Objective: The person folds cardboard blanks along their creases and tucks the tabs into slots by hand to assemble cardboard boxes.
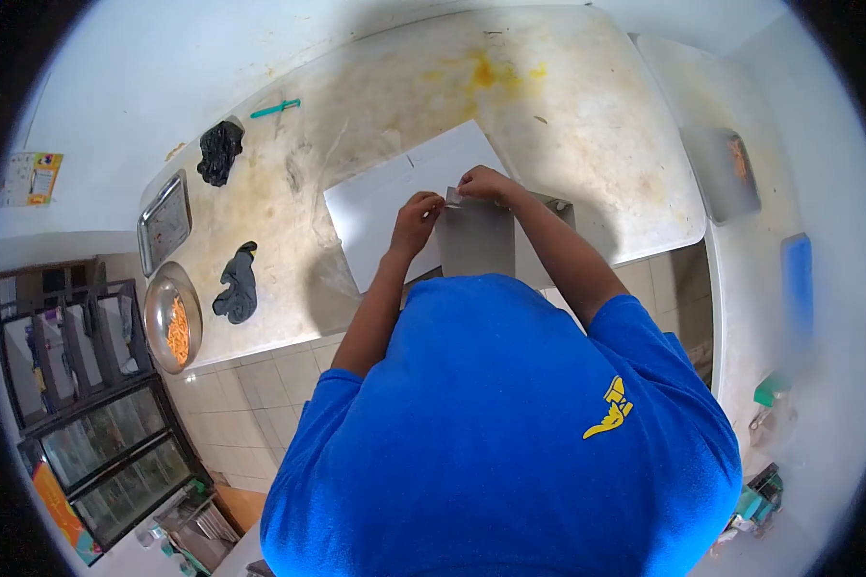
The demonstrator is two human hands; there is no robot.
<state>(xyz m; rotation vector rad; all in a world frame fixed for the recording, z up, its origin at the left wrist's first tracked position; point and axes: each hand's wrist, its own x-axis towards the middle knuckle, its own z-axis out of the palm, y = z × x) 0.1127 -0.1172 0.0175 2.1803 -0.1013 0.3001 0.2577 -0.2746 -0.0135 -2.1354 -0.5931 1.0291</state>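
A white cardboard sheet [375, 212] lies on the table in front of me, with a grey box-like panel [479, 240] over its near right part. At the far edge of this panel my left hand [417, 221] is closed in a pinch. Just right of it my right hand [486, 185] is also pinched shut, slightly farther away. Between the fingertips of both hands is a small pale strip [453, 197]; whether it is tape or a cardboard flap I cannot tell. My torso hides the near side of the panel.
To the left are a black plastic bag [220, 152], a teal cutter-like tool [275, 109], a metal tray [166, 223], a dark glove-like cloth [237, 285] and a steel bowl [191, 298] with orange pieces. Another tray [722, 178] stands on the right counter. Yellow stains mark the table [606, 125].
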